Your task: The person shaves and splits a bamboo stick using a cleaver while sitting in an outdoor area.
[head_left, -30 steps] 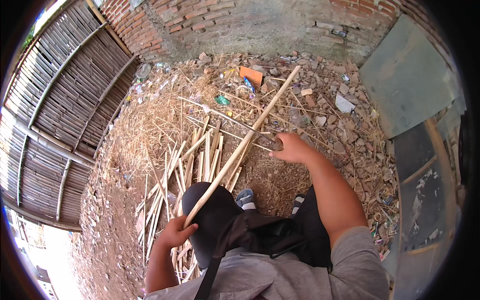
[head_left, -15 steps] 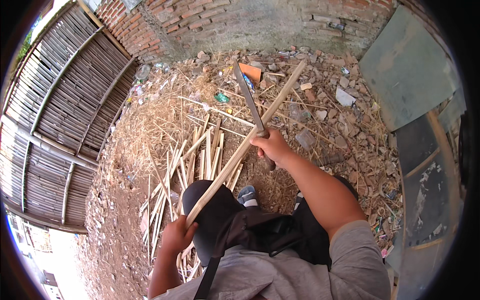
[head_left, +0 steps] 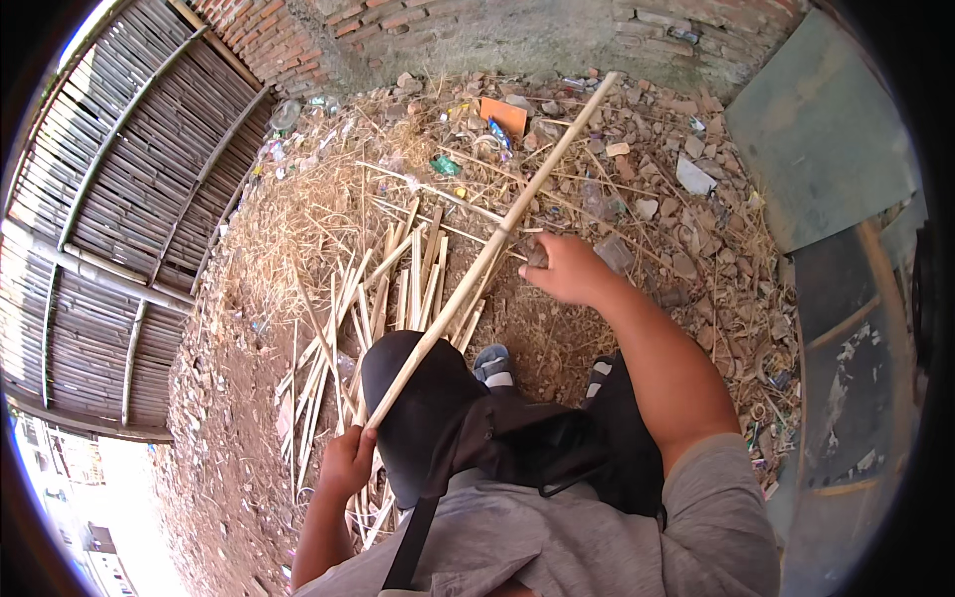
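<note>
The person's left hand [head_left: 348,460] has its fingers curled tight around the near end of a long pale stick [head_left: 487,257]. The stick slants over the black-clad left knee [head_left: 403,373] toward the far edge of the ground [head_left: 234,448], its far end well above the rubble. The right hand [head_left: 569,271] is just beside the middle of the stick, on its right, fingers closed around a dark tool handle [head_left: 538,256]; how the rest of that tool lies is hard to make out.

Below the stick, to its left, a loose pile of split strips [head_left: 416,289] lies on the ground in front of the knee. Near the ground's far edge, by the foot of a brick wall [head_left: 477,45], are an orange piece [head_left: 504,116], a blue packet [head_left: 499,134] and green plastic [head_left: 445,166]; any print on the packet is too small to read. A slatted fence [head_left: 109,209] borders the ground's left edge, a grey panel [head_left: 821,139] its right.
</note>
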Available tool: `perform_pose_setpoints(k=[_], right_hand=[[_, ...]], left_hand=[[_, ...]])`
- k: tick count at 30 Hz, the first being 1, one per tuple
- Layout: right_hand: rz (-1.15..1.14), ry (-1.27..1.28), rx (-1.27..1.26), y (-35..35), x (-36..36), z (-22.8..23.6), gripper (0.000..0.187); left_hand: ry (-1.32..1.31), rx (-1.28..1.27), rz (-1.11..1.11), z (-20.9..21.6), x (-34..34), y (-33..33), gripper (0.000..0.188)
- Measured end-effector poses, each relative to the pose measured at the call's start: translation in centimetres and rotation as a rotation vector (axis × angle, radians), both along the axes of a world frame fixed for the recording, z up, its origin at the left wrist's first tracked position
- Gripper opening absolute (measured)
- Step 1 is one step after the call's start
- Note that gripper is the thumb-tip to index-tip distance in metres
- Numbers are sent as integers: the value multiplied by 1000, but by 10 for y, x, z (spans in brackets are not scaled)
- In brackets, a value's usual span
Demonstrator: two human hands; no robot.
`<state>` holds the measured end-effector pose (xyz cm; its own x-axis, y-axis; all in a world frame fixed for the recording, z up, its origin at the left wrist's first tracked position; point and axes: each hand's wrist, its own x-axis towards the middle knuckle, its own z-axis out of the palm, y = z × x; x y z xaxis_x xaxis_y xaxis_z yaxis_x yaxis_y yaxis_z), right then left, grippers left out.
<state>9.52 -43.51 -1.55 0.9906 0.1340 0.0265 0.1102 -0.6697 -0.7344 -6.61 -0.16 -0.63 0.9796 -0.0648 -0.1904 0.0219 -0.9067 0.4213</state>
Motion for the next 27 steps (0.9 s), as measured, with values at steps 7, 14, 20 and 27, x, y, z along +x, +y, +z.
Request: perform_pose_setpoints(k=[7, 14, 20, 27], right_hand=[[267, -51, -326, 12, -4, -2, 26], [-63, 32, -129, -15, 12, -5, 32], [327, 30, -339, 47, -11, 5, 21], [-15, 156, -82, -15, 25, -13, 33]], left_hand=[[-25, -102, -60, -10, 13, 7, 45], [136, -209, -76, -10, 29, 21, 48], [367, -371, 43, -11, 31, 31, 54], [217, -178, -12, -18, 29, 25, 62]])
